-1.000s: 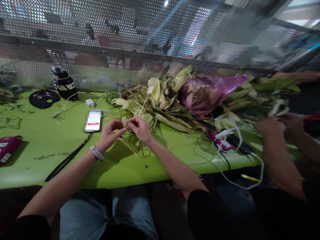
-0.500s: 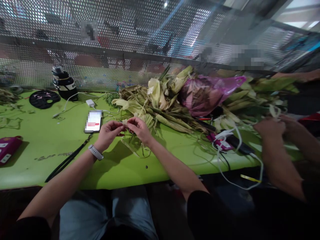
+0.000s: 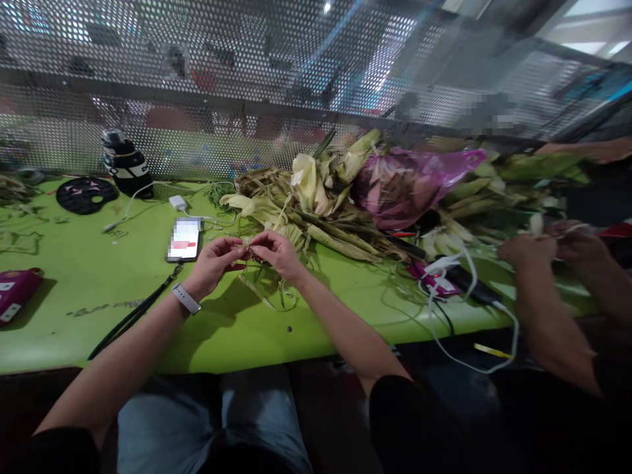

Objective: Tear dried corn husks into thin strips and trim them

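My left hand (image 3: 215, 264) and my right hand (image 3: 277, 255) meet above the green table (image 3: 217, 342), thumbs and fingertips pinched together. Between them is a small pale strip of corn husk (image 3: 248, 243), mostly hidden by the fingers. Thin loose husk strips (image 3: 257, 293) lie on the table just below my hands. Behind them spreads a heap of dry corn husks (image 3: 311, 217), some pale and some brownish green. A phone (image 3: 184, 239) with a lit screen lies to the left of my left hand, its black strap trailing toward the table's front edge.
A pink plastic bag (image 3: 395, 187) rests among the husks. Cables, a magenta power socket (image 3: 439, 283) and a black adapter (image 3: 469, 284) lie to the right, near a co-worker's hands (image 3: 528, 250). At left are a black bottle (image 3: 127, 164), a black mask-shaped piece (image 3: 86, 195) and a magenta box (image 3: 18, 295).
My fingers have shifted slightly around the husk strip, and less of it shows. At the right, the co-worker's hands have moved a little with a pale husk piece.
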Demonstrator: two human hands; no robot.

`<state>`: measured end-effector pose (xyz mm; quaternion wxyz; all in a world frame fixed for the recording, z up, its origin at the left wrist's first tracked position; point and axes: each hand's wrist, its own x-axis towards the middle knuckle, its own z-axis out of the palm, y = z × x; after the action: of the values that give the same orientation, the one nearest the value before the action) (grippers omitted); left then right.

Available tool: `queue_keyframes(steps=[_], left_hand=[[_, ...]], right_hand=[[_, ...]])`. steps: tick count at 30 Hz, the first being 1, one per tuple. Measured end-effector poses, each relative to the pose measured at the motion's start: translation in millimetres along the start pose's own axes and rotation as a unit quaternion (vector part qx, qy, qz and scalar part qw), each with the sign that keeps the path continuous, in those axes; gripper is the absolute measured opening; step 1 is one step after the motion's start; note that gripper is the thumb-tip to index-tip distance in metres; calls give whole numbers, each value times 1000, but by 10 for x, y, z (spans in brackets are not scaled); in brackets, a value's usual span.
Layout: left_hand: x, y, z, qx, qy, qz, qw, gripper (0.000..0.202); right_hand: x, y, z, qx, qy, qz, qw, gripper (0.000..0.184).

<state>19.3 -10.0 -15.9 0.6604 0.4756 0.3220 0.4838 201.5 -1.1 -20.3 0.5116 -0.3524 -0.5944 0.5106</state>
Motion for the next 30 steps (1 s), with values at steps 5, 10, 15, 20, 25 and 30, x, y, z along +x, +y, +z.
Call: queue_keyframes(steps=[5, 10, 15, 20, 25, 30], left_hand=[[-3, 1, 6, -12, -10, -10, 1000, 21], [2, -14, 13, -11, -23, -1, 1000, 29], [-8, -4, 41, 40, -9, 21, 999, 29], [-10, 3, 40, 77, -8, 41, 996, 29], [19, -46, 14, 98, 16, 57, 993, 27], [36, -60, -1, 86, 34, 51, 994, 28]], right_hand=[[4, 16, 13, 25, 15, 11, 1000, 19], [9, 28, 19, 28, 27, 11, 999, 18], [9, 27, 13, 35, 38, 19, 999, 19], [-4, -14, 9, 31, 26, 20, 999, 18], [-29, -53, 25, 38, 15, 29, 999, 18], [-41, -46, 37, 33, 0, 25, 999, 24]])
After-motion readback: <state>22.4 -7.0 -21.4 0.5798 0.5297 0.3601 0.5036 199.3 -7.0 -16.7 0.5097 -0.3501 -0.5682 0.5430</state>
